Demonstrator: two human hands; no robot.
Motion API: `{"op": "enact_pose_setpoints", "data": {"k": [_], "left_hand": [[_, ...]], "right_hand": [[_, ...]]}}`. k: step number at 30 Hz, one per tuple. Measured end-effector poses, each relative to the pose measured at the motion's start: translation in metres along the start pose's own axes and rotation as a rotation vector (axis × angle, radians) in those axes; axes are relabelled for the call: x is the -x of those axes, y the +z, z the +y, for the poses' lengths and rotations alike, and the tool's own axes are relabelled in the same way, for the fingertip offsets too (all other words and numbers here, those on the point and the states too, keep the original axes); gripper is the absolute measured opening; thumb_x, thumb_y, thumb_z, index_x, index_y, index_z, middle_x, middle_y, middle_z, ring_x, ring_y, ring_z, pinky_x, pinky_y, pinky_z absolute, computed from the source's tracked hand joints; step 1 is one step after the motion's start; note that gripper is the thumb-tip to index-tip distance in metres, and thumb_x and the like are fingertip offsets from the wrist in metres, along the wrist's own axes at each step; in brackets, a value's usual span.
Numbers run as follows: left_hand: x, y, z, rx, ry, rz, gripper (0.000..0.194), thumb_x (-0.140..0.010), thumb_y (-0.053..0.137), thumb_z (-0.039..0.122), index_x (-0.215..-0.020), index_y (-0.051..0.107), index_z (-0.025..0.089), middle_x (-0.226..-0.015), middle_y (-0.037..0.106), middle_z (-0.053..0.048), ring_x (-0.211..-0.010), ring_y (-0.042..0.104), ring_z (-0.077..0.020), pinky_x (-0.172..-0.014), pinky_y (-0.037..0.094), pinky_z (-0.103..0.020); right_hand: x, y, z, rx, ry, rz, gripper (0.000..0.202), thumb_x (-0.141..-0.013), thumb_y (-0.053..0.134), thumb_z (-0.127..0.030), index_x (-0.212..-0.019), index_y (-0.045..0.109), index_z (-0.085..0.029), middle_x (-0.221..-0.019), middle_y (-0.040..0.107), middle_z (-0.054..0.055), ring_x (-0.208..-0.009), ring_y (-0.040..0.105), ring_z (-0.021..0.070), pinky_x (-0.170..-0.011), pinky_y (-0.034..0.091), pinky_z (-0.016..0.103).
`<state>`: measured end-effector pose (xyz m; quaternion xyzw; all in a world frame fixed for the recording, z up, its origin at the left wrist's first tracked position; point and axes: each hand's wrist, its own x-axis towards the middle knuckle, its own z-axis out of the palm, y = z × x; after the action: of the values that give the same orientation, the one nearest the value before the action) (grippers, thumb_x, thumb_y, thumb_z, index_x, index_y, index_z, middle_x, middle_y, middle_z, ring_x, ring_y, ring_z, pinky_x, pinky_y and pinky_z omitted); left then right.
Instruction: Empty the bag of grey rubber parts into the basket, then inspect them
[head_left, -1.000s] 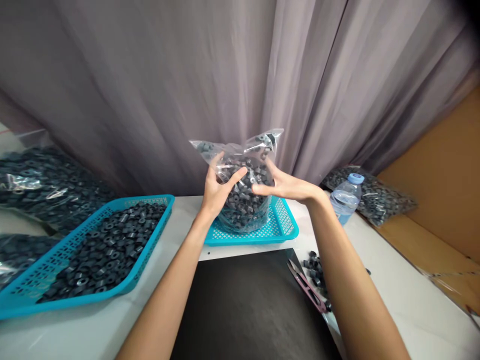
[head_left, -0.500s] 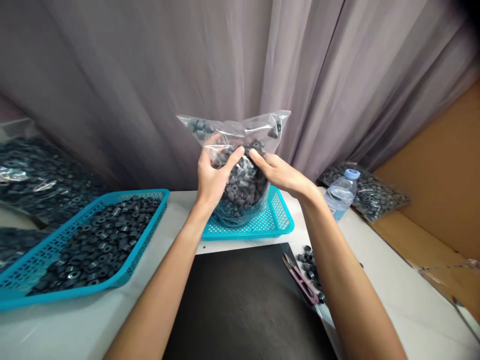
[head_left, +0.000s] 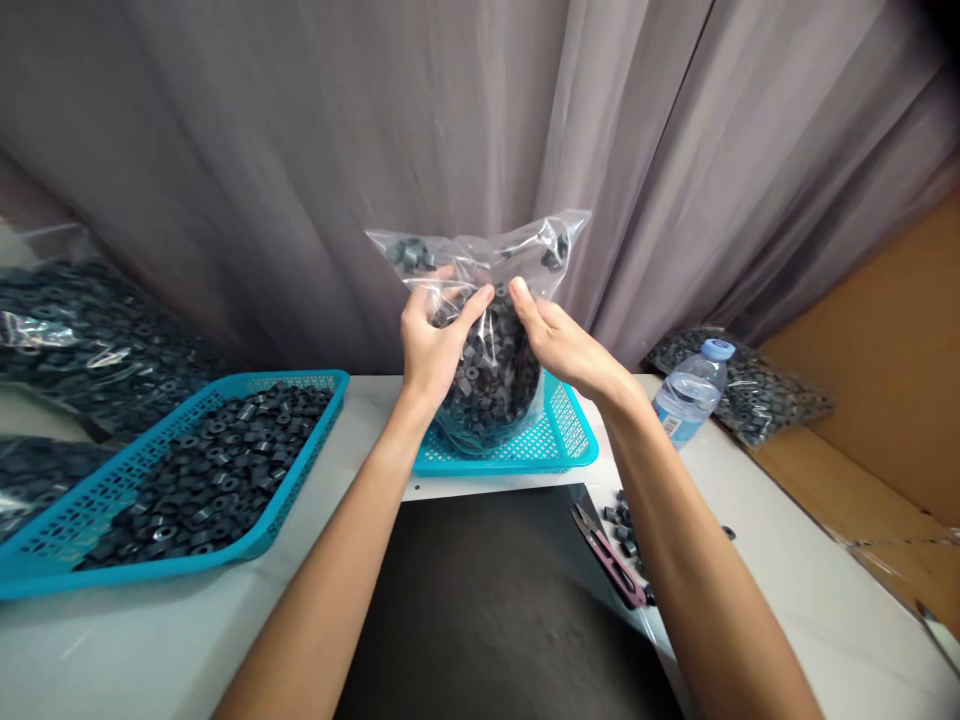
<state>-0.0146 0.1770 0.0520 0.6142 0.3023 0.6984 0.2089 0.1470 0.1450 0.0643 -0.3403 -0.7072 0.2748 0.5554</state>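
Note:
A clear plastic bag [head_left: 487, 390] full of small black ring-shaped parts stands upright in a small blue basket [head_left: 574, 430]. My left hand [head_left: 435, 340] grips the bag's upper left side, thumb across the front and fingers partly behind the film. On the upper right side, my right hand [head_left: 559, 340] grips the same bag with its thumb on the front; its other fingers are mostly hidden. The two thumbs are close together near the top of the parts. A few black parts sit in the bag's top corners.
On the left is a larger blue basket [head_left: 262, 530] of black parts, beside a big filled bag [head_left: 97, 340]. Thread snips [head_left: 611, 560] and loose black parts [head_left: 622, 525] lie by a black mat [head_left: 495, 600]. A water bottle [head_left: 690, 390] and another filled bag [head_left: 772, 390] stand right.
The whole view has shifted slightly. My right thumb has lifted a little higher and more upright on the bag, and the bag's top has creased between my hands.

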Motion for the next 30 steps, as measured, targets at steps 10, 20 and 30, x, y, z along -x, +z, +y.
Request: {"op": "enact_pose_setpoints", "data": {"k": [10,20,30], "left_hand": [[-0.001,0.001,0.005,-0.029,0.021,0.024,0.056,-0.076,0.081,0.058,-0.118,0.066,0.025,-0.109,0.075,-0.005,-0.109,0.07,-0.028,-0.104,0.052,-0.046],[-0.004,-0.002,0.004,0.018,-0.038,-0.044,0.061,-0.069,0.083,0.063,-0.116,0.062,0.031,-0.112,0.074,-0.005,-0.116,0.068,-0.0298,-0.109,0.049,-0.05],[0.001,-0.029,-0.032,0.071,-0.263,-0.231,0.073,-0.065,0.086,0.063,-0.123,0.061,0.025,-0.126,0.068,-0.009,-0.131,0.057,-0.032,-0.114,0.041,-0.047]], "right_hand": [[-0.002,0.002,-0.006,0.051,-0.063,-0.019,0.058,-0.101,0.039,-0.067,-0.131,0.068,-0.027,-0.137,0.067,-0.003,-0.149,0.041,0.0251,-0.129,0.02,0.05],[-0.001,0.003,-0.008,0.067,-0.029,0.006,0.058,-0.103,0.036,-0.065,-0.14,0.061,-0.028,-0.138,0.067,-0.001,-0.146,0.045,0.0282,-0.127,0.025,0.052],[-0.012,0.009,0.022,0.031,-0.105,0.144,0.067,-0.103,0.026,-0.067,-0.131,0.066,-0.022,-0.137,0.067,0.0,-0.143,0.049,0.0286,-0.124,0.03,0.053]]}}
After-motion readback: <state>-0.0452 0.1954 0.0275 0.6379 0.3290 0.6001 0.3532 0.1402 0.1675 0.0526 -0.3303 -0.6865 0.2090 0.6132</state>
